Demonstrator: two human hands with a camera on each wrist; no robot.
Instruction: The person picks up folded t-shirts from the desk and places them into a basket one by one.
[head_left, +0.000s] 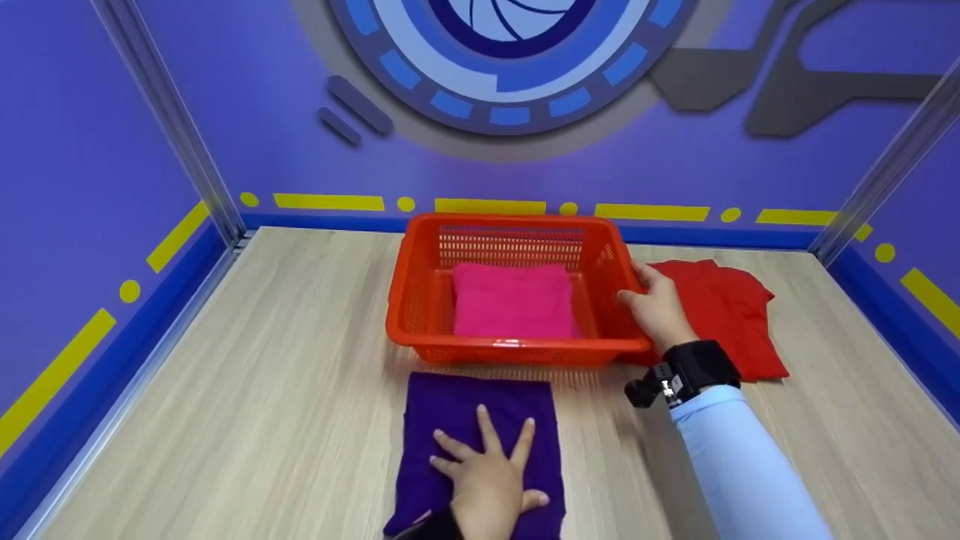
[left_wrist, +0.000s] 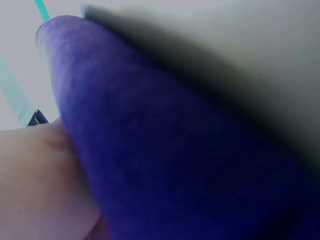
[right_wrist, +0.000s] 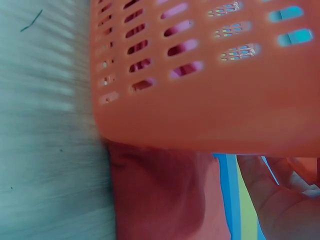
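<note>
An orange plastic basket (head_left: 517, 351) with slotted walls stands near the back wall, a folded pink cloth (head_left: 514, 300) lying inside it. My right hand (head_left: 660, 307) grips the basket's right rim, thumb over the inner side; the right wrist view shows the basket's wall (right_wrist: 210, 115) close up with my fingers (right_wrist: 270, 195) at its rim. In front of the basket lies a folded purple cloth (head_left: 450, 405). Spread flat on it is my left hand (head_left: 491, 480), fingers straight. The left wrist view is mostly filled by the purple cloth (left_wrist: 130, 115).
A red cloth (head_left: 727, 315) lies on the wooden tabletop (head_left: 300, 360) to the right of the basket, partly under its edge in the head view. Blue-purple panels (head_left: 225, 135) with yellow stripes enclose the table at the back and both sides.
</note>
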